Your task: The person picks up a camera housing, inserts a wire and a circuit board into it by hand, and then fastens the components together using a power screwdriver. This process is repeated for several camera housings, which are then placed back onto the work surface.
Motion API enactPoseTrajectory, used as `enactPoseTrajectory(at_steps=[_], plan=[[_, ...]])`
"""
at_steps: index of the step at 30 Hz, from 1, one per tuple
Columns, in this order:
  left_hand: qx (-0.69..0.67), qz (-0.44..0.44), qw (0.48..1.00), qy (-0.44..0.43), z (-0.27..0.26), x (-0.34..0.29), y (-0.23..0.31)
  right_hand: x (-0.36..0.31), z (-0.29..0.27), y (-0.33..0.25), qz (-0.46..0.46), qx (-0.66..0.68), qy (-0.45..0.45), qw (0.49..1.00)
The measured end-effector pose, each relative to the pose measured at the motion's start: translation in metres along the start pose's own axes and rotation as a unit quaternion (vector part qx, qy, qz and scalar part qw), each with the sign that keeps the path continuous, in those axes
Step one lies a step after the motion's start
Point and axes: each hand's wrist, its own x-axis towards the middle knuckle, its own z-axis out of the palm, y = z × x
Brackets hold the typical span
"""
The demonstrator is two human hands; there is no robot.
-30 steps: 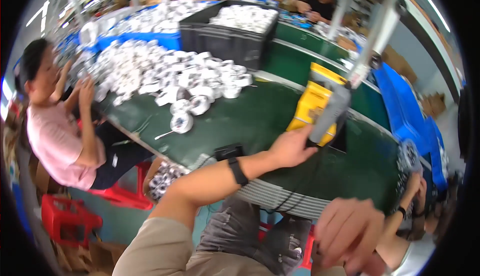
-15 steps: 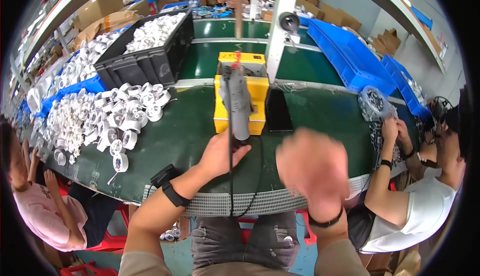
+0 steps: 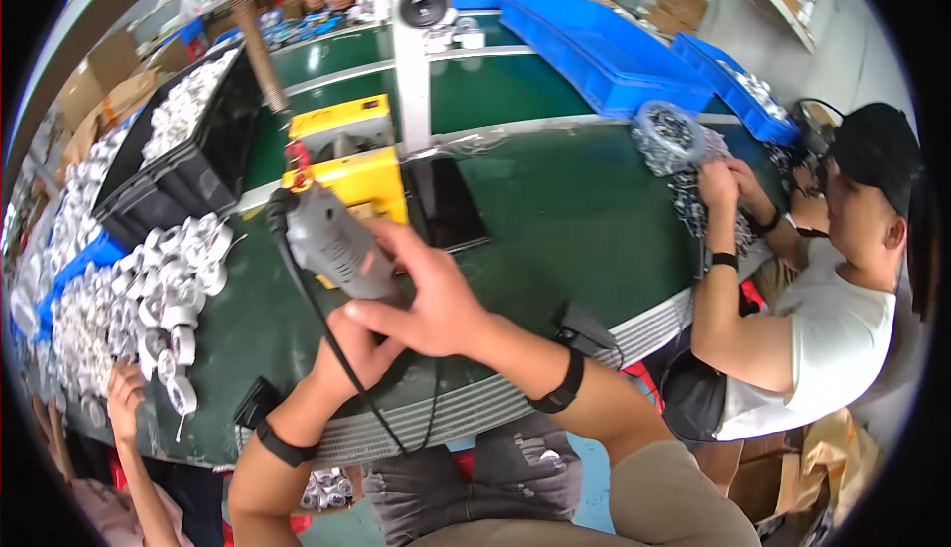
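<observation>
A grey corded power tool (image 3: 342, 245), shaped like an electric screwdriver, hangs tilted in front of me, its black cord running down toward my lap. My right hand (image 3: 431, 294) is closed around its lower body, thumb on the near side and fingers behind. Just below, my left hand (image 3: 347, 354) is curled by the tool's lower end; the right hand covers part of it, and what it holds, if anything, is hidden. Behind the tool stands a yellow box-shaped holder (image 3: 362, 180), with a dark flat panel (image 3: 446, 205) at its right.
White round parts (image 3: 163, 289) lie heaped at the left, near a filled black crate (image 3: 183, 165). Blue trays (image 3: 604, 56) stand far right. A white post (image 3: 411, 81) rises behind the holder. A co-worker's hands (image 3: 723, 180) work at the right; another person's hand (image 3: 126, 388) is at the left.
My right hand has come from the right onto the tool and closed around it. The tool has tilted. The view has swung right, shifting the scene leftward.
</observation>
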Motion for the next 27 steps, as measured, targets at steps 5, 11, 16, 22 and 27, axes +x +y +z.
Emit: enactPoseTrajectory(at_steps=[5,11,16,22,27], plan=[[0.006,0.004,1.0,0.003,0.005,0.001,0.006,-0.005,-0.004,-0.005,-0.029,-0.034,-0.008,0.999],[-0.018,-0.033,0.999,0.007,0.002,0.003,0.009,0.0,0.003,-0.002,-0.041,-0.004,0.003,0.999],[-0.005,-0.014,1.0,0.002,0.002,0.006,0.007,-0.004,0.001,0.003,-0.05,-0.044,0.012,0.998],[-0.066,-0.03,0.996,0.052,0.001,0.005,0.004,-0.01,0.014,0.003,-0.032,-0.066,0.048,0.996],[-0.016,-0.035,0.996,0.08,0.002,0.003,-0.003,-0.012,0.017,0.002,-0.048,-0.082,0.067,0.993]])
